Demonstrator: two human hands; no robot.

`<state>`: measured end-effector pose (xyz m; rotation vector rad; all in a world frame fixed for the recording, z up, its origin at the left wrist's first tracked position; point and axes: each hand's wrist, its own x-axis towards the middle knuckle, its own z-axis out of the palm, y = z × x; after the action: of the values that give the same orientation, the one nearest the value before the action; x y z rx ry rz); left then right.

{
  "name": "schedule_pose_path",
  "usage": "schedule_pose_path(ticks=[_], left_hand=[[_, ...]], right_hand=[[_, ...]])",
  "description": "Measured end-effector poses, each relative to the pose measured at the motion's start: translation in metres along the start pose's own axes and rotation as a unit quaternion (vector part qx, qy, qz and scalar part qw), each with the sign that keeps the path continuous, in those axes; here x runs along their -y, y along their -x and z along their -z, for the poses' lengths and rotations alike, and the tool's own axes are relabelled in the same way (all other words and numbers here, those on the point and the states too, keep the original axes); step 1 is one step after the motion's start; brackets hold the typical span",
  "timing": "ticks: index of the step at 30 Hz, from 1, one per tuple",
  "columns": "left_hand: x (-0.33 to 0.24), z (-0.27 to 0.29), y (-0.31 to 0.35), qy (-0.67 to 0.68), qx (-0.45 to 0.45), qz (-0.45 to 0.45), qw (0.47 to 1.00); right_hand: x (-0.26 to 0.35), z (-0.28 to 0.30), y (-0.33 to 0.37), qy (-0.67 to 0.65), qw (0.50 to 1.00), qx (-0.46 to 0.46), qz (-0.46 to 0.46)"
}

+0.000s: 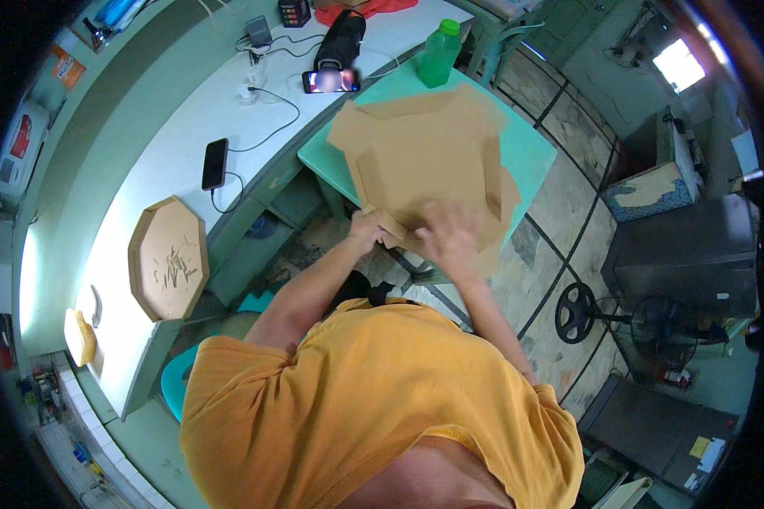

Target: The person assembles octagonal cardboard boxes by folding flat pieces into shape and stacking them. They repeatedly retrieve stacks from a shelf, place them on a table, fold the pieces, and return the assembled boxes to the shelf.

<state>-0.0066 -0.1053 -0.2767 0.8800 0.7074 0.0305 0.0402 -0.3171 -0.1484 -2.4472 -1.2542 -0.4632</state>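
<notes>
A brown cardboard box (pixel 429 157) with many sides and partly folded flaps lies on a light green table (pixel 526 161) in front of me. My left hand (pixel 367 231) is closed on a flap at its near left edge. Against the same near edge, a little to the right, is my right hand (pixel 452 237); motion smears its fingers, so their grip is unclear. The far and right flaps of the cardboard are spread outward and look slightly blurred.
A green bottle (pixel 440 55) stands at the table's far edge. On the white counter (pixel 165 157) to the left are a cabled phone (pixel 215 164), a second phone with a lit screen (pixel 331 81), and an octagonal cardboard tray (pixel 136 263) holding small scraps. A fan (pixel 662 327) stands right.
</notes>
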Motion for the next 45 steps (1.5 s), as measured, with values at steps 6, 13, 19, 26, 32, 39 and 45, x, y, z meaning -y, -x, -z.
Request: schedule_pose_path(ticks=[6, 13, 19, 26, 32, 39, 45], left_hand=[[-0.037, 0.002, 0.013, -0.133, 0.019, -0.035, 0.99], [-0.028, -0.027, 0.008, -0.269, -0.01, -0.109, 0.957], [-0.037, -0.014, -0.005, -0.354, 0.032, -0.112, 0.928], [-0.067, 0.029, 0.018, -0.04, 0.099, 0.012, 0.994], [-0.1, 0.126, 0.044, -0.034, -0.128, -0.178, 0.975], [-0.175, 0.37, 0.13, -0.374, -0.558, -0.165, 0.722], [-0.128, 0.403, 0.116, -0.62, -0.415, 0.005, 0.666]], right_hand=[[-0.059, 0.062, 0.007, -0.265, 0.905, -0.212, -0.258], [-0.038, 0.032, 0.037, -0.493, 0.767, -0.091, -0.4], [-0.039, 0.002, 0.045, -0.46, 0.735, -0.159, -0.473], [-0.056, -0.028, 0.043, -0.616, 0.562, -0.099, -0.543], [-0.042, -0.061, 0.046, -0.678, 0.446, -0.098, -0.575], [-0.068, -0.073, 0.066, -0.675, 0.407, -0.159, -0.594], [-0.075, -0.107, 0.082, -0.666, 0.415, -0.166, -0.597]])
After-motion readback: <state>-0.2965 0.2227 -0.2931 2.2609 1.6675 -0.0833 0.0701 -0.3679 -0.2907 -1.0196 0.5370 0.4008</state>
